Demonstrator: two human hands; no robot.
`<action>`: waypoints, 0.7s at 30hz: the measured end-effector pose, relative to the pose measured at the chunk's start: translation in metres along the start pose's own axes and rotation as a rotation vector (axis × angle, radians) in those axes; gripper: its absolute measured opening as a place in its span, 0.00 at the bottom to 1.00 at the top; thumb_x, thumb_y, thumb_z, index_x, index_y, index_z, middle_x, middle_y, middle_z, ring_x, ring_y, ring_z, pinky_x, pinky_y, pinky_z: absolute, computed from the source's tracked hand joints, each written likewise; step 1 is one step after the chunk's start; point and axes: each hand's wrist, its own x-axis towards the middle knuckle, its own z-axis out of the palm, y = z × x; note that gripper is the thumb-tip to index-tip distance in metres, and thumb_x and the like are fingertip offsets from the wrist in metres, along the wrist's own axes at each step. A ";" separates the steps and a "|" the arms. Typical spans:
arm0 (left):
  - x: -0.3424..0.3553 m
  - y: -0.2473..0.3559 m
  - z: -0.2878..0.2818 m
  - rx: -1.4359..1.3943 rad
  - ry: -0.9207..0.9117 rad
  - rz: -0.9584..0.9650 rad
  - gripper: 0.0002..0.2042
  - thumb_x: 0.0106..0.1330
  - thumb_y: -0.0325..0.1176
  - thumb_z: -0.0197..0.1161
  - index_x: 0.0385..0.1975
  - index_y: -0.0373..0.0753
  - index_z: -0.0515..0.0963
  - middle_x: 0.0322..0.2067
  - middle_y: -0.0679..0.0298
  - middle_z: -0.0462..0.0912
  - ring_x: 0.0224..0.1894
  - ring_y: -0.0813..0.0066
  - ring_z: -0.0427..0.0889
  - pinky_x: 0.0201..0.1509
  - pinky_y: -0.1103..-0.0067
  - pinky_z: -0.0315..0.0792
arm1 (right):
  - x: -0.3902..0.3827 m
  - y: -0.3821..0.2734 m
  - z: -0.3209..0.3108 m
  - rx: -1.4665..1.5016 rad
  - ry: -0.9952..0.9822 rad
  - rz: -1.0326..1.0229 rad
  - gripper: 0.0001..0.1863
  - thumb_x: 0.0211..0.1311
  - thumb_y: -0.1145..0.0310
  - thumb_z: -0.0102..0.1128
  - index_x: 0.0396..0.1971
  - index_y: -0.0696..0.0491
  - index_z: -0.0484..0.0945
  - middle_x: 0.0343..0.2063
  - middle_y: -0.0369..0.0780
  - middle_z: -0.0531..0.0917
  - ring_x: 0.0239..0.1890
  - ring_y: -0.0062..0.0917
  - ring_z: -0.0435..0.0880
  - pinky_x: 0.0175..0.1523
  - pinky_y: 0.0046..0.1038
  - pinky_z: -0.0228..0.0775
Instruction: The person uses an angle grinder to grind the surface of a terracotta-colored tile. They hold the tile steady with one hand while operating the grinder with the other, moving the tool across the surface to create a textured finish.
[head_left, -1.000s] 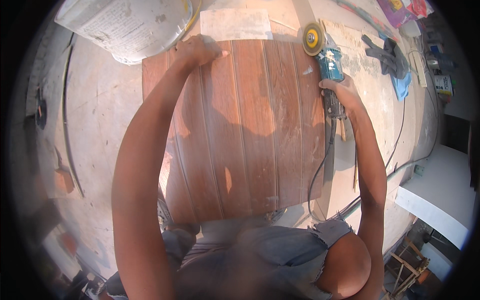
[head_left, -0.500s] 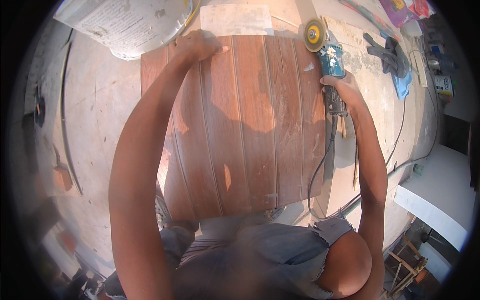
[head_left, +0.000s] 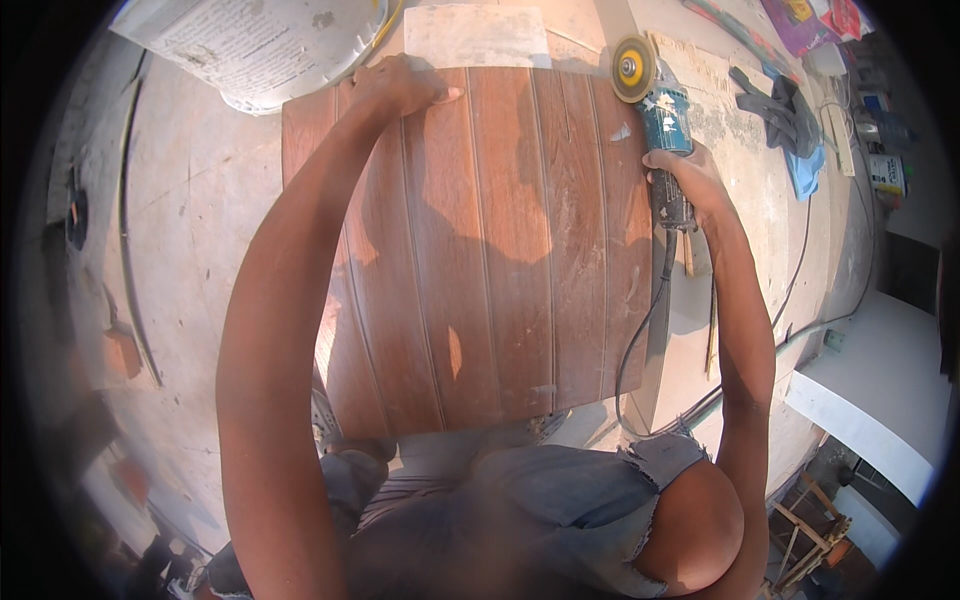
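A large brown wood-patterned tile [head_left: 500,290] with lengthwise grooves lies in front of me, its near edge close to my knees. At its far left edge, my left hand [head_left: 395,88] is closed over the rim, with the thumb lying on the top face. The other fingertips are hidden. My right hand [head_left: 690,180] wraps around the body of a teal and black angle grinder [head_left: 667,125] along the tile's right edge. The grinder's yellow-faced disc [head_left: 633,69] points away from me, beside the tile's far right corner. Its cord runs back toward my right knee.
A white bucket [head_left: 265,50] stands at the far left, close to my left hand. Beyond the tile lies a pale rectangular piece [head_left: 476,36]. Dark gloves [head_left: 780,115] and a blue cloth [head_left: 804,172] lie at right. A white-edged slab [head_left: 860,425] sits lower right.
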 end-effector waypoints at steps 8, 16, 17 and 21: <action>-0.008 0.006 -0.007 0.032 -0.029 -0.008 0.31 0.66 0.68 0.70 0.56 0.49 0.91 0.61 0.53 0.89 0.70 0.51 0.82 0.80 0.48 0.59 | 0.005 0.000 -0.002 -0.012 -0.020 -0.011 0.20 0.53 0.68 0.78 0.43 0.59 0.83 0.31 0.41 0.87 0.28 0.25 0.86 0.35 0.29 0.79; -0.009 0.010 -0.007 0.011 -0.027 -0.035 0.31 0.65 0.66 0.72 0.57 0.49 0.91 0.61 0.52 0.89 0.70 0.50 0.82 0.80 0.48 0.59 | 0.004 0.000 -0.004 -0.022 -0.021 -0.003 0.20 0.52 0.68 0.79 0.43 0.60 0.83 0.30 0.41 0.87 0.27 0.25 0.86 0.35 0.28 0.80; -0.008 0.008 -0.006 0.005 -0.017 -0.037 0.31 0.64 0.66 0.72 0.57 0.49 0.91 0.61 0.52 0.89 0.70 0.50 0.82 0.80 0.48 0.59 | 0.002 0.000 -0.003 -0.017 -0.016 -0.002 0.20 0.52 0.68 0.79 0.43 0.60 0.83 0.30 0.41 0.87 0.27 0.25 0.86 0.35 0.28 0.80; -0.002 0.002 -0.004 -0.027 -0.010 -0.046 0.32 0.63 0.66 0.73 0.58 0.48 0.91 0.62 0.50 0.88 0.71 0.48 0.80 0.80 0.49 0.59 | -0.003 -0.001 -0.001 -0.011 -0.004 -0.011 0.20 0.52 0.68 0.79 0.43 0.60 0.83 0.30 0.41 0.87 0.27 0.24 0.86 0.35 0.28 0.80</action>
